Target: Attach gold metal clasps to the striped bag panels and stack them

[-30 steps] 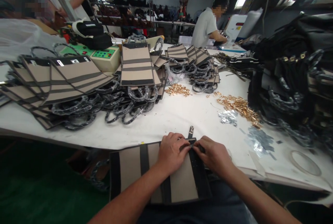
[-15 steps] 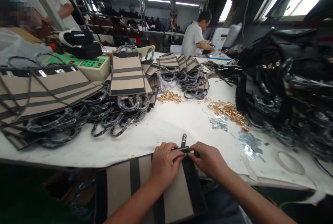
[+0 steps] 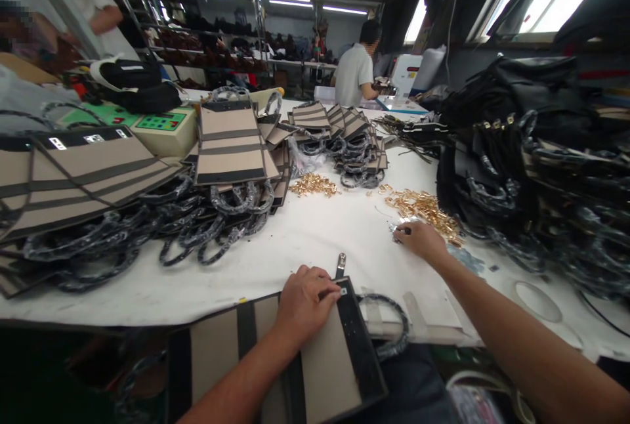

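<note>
A beige panel with dark stripes (image 3: 327, 371) lies tilted over the table's front edge. My left hand (image 3: 308, 302) is closed on its upper edge, fingertips beside a small silver plate (image 3: 343, 291). A dark tab with a metal clasp (image 3: 341, 262) sticks out beyond that edge. From the panel's right side a plastic-wrapped handle (image 3: 401, 319) curves out. Over the small silver pieces (image 3: 395, 232) my right hand (image 3: 424, 240) has its fingers pinched together; what they hold, if anything, is too small to tell. Gold-coloured fittings (image 3: 418, 204) lie just behind it.
Stacked striped panels with wrapped handles (image 3: 229, 142) cover the left and back of the white table (image 3: 315, 230). Dark bags (image 3: 512, 96) pile up at right. A tape ring (image 3: 536, 300) lies front right. One person (image 3: 352, 76) is at the back, another (image 3: 93, 10) at far left.
My right hand has left the panel's edge and moved right and away to the silver pieces. The wrapped handle now shows beside the panel. My left hand stays at the edge.
</note>
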A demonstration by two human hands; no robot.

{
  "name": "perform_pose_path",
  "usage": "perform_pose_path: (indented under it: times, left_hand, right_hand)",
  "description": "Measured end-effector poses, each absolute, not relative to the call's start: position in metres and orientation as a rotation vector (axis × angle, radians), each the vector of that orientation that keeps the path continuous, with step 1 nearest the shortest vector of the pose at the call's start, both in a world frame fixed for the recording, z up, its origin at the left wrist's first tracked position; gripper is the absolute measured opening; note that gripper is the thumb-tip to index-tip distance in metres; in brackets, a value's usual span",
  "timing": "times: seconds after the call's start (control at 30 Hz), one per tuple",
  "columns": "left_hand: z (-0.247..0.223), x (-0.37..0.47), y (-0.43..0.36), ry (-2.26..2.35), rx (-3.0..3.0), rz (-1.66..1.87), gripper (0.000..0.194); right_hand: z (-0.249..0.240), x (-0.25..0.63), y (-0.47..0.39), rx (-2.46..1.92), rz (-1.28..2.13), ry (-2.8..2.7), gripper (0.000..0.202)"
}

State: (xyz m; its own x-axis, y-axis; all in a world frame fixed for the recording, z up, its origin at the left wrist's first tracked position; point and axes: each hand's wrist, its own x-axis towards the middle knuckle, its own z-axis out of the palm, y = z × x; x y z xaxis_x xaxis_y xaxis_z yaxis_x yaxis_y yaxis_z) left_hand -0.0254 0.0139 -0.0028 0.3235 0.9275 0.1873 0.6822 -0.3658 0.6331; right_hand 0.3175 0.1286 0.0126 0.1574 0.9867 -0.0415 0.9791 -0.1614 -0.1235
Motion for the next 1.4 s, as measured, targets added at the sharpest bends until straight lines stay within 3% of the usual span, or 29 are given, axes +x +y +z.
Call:
perform_pose_path:
  times: [0.2, 0.33, 0.4, 0.53, 0.6, 1.03, 1.4]
  left_hand:
    - [-0.007, -0.025, 0.009, 1.399, 2.191, 0.753, 0.007]
    - [-0.009, -0.025, 0.007, 1.403, 2.206, 0.753, 0.008]
    - [-0.010, -0.024, 0.006, 1.407, 2.210, 0.749, 0.007]
    - [-0.010, -0.024, 0.005, 1.407, 2.225, 0.733, 0.008]
    - [-0.010, -0.024, 0.005, 1.407, 2.232, 0.737, 0.008]
    - [-0.013, -0.025, 0.002, 1.420, 2.231, 0.758, 0.008]
    - [-0.011, -0.025, 0.002, 1.419, 2.248, 0.729, 0.009]
  right_hand:
    - [0.010, 0.313, 0.126, -2.359, -0.027, -2.097, 0.040]
    - [0.034, 0.305, 0.109, -2.273, -0.155, -2.077, 0.040]
    - [0.052, 0.290, 0.089, -2.139, 0.106, -2.073, 0.037]
    - [0.075, 0.236, 0.032, -1.820, 1.220, -2.102, 0.036]
    - [0.072, 0.208, 0.009, -1.706, 1.446, -2.127, 0.033]
    - [0.050, 0.179, -0.003, -1.598, 0.694, -2.791, 0.014]
    - [0.049, 0.178, 0.003, -1.571, 0.711, -2.826, 0.014]
